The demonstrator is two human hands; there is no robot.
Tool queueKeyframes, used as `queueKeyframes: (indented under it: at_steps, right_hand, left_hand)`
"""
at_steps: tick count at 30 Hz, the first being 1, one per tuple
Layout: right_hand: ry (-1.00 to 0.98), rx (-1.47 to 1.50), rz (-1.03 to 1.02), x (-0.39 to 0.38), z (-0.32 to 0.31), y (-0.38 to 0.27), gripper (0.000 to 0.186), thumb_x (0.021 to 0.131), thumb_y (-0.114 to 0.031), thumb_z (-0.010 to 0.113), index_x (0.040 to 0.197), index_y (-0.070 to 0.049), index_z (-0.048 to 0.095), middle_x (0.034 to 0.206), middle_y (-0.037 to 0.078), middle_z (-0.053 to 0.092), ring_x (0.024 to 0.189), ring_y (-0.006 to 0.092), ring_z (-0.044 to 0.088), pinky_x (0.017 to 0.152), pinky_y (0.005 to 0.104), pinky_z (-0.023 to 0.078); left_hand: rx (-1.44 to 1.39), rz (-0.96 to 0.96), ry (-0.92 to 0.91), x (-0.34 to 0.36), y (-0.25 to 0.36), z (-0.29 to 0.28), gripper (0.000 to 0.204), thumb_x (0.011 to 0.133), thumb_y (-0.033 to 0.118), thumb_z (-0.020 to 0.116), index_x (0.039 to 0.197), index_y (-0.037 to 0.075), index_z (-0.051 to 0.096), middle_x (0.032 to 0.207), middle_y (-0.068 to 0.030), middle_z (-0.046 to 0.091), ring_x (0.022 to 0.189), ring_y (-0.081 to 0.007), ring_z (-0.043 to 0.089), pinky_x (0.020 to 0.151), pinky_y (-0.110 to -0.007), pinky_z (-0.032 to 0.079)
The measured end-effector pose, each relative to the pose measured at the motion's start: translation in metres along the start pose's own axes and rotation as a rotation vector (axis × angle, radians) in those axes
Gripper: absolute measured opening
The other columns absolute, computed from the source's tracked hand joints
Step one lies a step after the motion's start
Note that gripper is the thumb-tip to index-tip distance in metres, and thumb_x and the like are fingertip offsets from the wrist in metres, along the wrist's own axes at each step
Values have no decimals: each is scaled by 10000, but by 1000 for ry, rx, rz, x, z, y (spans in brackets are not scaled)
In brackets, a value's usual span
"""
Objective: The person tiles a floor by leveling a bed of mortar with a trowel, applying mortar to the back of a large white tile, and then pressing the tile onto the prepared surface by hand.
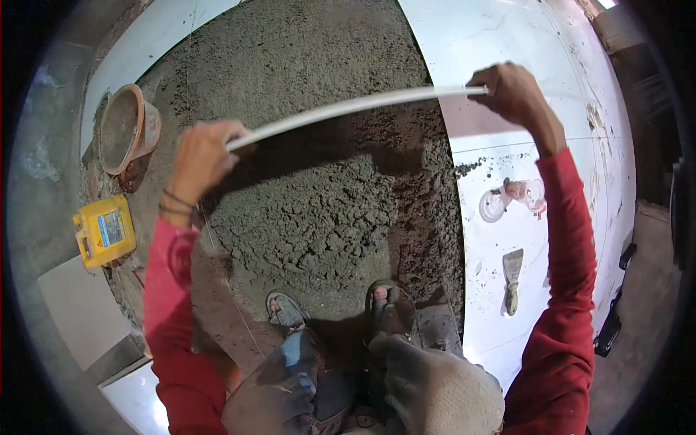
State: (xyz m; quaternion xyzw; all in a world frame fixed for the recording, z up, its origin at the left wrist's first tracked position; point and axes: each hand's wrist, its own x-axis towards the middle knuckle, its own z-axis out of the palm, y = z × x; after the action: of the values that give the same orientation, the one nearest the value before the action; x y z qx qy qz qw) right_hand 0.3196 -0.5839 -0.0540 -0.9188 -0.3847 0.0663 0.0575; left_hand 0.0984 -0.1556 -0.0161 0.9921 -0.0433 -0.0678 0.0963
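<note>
Left hand [201, 161] and right hand [510, 93]: my fingers clench opposite ends of a long white piece [362, 104], bar or slab edge-on, cannot tell. It spans above the rough grey mortar [312, 217]. Step, judged: positioning over the bed. Next move probably calls for an even grip and level ends.
</note>
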Motion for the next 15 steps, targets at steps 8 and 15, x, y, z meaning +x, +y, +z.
queueKeyframes:
  at_steps: [8,15]
  right_hand:
    - [72,12,-7,-116,9,-66,78,820,-73,668,775,-120,710,768,77,683,698,286,662,651,396,543]
    - [39,37,5,-106,-21,-60,127,830,-135,651,909,-153,748,763,81,697,725,302,670,629,415,526]
  left_hand:
    - [-45,-4,-22,-123,50,28,345,657,29,746,989,97,681,987,-102,710,855,-320,686,717,-406,535]
    - [-49,58,82,-73,47,-5,293,720,65,695,995,164,719,867,-88,684,771,-312,678,672,-427,526]
